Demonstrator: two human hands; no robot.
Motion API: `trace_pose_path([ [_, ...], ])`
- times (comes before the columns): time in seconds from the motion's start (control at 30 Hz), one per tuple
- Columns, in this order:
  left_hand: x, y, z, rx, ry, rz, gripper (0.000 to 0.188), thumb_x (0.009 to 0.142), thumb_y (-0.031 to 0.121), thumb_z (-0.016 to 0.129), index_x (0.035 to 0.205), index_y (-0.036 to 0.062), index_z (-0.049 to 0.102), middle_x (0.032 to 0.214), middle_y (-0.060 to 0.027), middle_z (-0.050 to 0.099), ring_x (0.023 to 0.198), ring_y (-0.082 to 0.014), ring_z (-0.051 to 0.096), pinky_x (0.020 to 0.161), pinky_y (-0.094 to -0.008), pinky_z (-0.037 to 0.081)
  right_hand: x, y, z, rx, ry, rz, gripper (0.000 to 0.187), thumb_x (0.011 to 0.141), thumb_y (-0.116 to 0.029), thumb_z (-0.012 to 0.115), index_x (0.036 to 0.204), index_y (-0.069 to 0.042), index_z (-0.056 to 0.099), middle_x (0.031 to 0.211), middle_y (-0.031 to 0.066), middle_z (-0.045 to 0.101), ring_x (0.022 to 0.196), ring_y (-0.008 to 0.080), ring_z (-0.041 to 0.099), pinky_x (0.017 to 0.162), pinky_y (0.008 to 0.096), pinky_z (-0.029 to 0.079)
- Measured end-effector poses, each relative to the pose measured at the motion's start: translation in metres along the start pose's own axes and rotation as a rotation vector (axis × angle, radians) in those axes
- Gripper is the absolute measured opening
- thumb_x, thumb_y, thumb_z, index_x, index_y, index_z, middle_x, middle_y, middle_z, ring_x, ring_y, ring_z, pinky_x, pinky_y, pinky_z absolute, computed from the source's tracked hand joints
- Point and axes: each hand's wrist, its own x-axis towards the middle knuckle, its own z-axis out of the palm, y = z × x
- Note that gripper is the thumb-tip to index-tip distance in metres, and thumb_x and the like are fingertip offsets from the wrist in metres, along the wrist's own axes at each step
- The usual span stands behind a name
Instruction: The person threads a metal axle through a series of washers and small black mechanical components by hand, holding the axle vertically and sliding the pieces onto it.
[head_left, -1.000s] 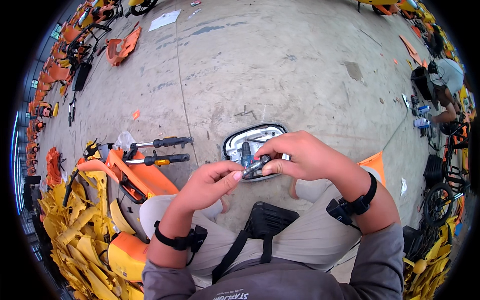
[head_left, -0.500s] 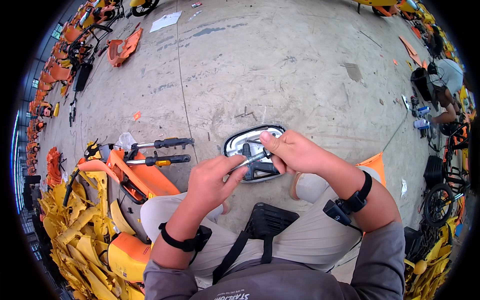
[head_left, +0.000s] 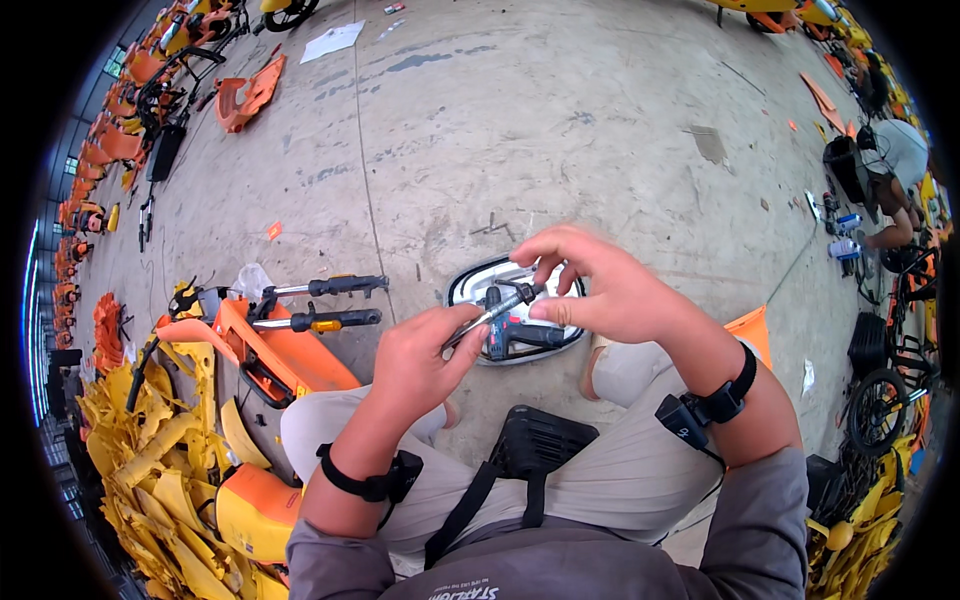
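Observation:
My left hand is closed round a silver metal shaft with a dark fitting at its far end. The shaft slants up and to the right. My right hand is beside that dark end, thumb and fingers apart and curved around it without closing. Whether a fingertip touches the fitting I cannot tell. Below both hands a white, dark-rimmed tray lies on the floor. In it is a dark cordless power tool with red marks, partly hidden by my hands.
An orange scooter body part and two fork legs lie at left, beside a heap of yellow panels. A black ribbed seat is between my legs. At far right a person crouches near cans and a wheel.
My right hand has loosened its fingers from the shaft's far end and spread them. My left hand has kept its hold, shifting only slightly.

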Motion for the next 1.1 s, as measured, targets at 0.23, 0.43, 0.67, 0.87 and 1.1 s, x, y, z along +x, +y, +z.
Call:
trace_pose_path([
  [0.23,0.001,0.000,0.002,-0.002,-0.014,0.022,0.018,0.086,0.015,0.074,0.101,0.0060,0.071,0.076,-0.0092,0.066,0.062,-0.0209,0.062,0.058,-0.0307,0.048,-0.002,0.013,0.004,-0.178,-0.177,-0.035,0.034,0.085,-0.003,0.070,0.118,-0.006,0.062,0.109,0.0070,0.062,0.093,0.0165,0.060,0.080,0.0303,0.050],
  [0.43,0.000,-0.004,0.002,0.034,-0.003,0.071,0.019,0.084,0.020,0.076,0.099,0.0082,0.072,0.075,-0.0088,0.067,0.059,-0.0230,0.064,0.053,-0.0334,0.049,-0.001,0.017,0.009,-0.047,-0.110,0.071,0.027,0.092,-0.010,0.067,0.118,-0.004,0.061,0.091,0.0041,0.064,0.083,0.0132,0.059,0.076,0.0283,0.049],
  [0.67,-0.001,-0.006,0.005,0.029,-0.013,0.092,0.019,0.084,0.023,0.075,0.098,0.0092,0.073,0.074,-0.0078,0.068,0.060,-0.0231,0.065,0.054,-0.0337,0.050,-0.002,0.016,0.011,-0.054,-0.130,0.134,0.025,0.099,-0.020,0.061,0.118,-0.003,0.061,0.080,0.0015,0.061,0.074,0.0093,0.055,0.067,0.0275,0.047],
  [0.87,-0.001,-0.005,0.006,0.007,-0.031,0.114,0.019,0.085,0.023,0.075,0.097,0.0097,0.073,0.075,-0.0077,0.068,0.060,-0.0228,0.065,0.055,-0.0339,0.050,0.002,0.008,0.014,0.012,-0.162,0.364,0.031,0.104,-0.030,0.053,0.120,-0.004,0.061,0.078,0.0005,0.058,0.069,0.0079,0.053,0.062,0.0265,0.046],
  [1.1,-0.001,-0.003,0.003,0.028,-0.012,0.062,0.021,0.086,0.023,0.075,0.101,0.0079,0.072,0.078,-0.0093,0.069,0.062,-0.0234,0.066,0.056,-0.0337,0.051,0.000,0.015,0.012,-0.003,-0.096,0.292,0.036,0.102,-0.033,0.057,0.123,-0.004,0.059,0.086,0.0026,0.060,0.075,0.0092,0.056,0.067,0.0262,0.048],
])
